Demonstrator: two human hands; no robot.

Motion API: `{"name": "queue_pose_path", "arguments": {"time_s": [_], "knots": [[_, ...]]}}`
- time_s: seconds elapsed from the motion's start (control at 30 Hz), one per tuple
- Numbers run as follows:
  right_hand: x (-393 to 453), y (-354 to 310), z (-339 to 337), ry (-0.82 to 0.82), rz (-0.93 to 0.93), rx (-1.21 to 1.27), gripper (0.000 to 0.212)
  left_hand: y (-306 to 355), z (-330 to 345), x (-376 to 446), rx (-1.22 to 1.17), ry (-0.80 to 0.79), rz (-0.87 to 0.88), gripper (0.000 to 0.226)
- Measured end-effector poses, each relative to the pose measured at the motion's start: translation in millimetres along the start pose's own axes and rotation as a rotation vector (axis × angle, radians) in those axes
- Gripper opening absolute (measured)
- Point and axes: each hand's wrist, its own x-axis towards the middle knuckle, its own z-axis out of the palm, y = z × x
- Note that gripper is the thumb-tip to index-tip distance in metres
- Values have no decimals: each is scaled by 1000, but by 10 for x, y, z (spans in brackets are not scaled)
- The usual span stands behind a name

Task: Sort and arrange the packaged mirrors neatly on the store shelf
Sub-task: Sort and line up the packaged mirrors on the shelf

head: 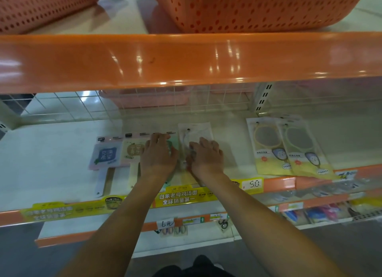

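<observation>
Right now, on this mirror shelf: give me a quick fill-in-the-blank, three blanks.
1. Both hands rest on packages on the ____ shelf.
2. The two yellow-backed mirror packs lie to the ____ of the right hand.
3. The left hand partly covers a ____ pack.

Missing: white; right; green

White shelf (51,163), pkgd mirrors (289,148) flat

We see a glossy orange plastic shelf edge (186,59) catching light streaks, perforated orange plastic baskets (258,8) above it, and a thin white wire grid (68,105) behind. The mirror packets (289,146) wear shiny clear film over printed card, lying on a matt, smooth white shelf (45,156).
</observation>
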Motion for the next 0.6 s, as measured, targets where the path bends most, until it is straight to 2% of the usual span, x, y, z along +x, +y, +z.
{"name": "queue_pose_path", "arguments": {"time_s": [0.43, 0.6], "knots": [[-46, 4, -26, -23, 9, 14, 48, 73, 17, 2, 10, -18, 9, 39], [-74, 187, -173, 81, 63, 35, 54, 272, 101, 48, -1, -25, 59, 40]]}}
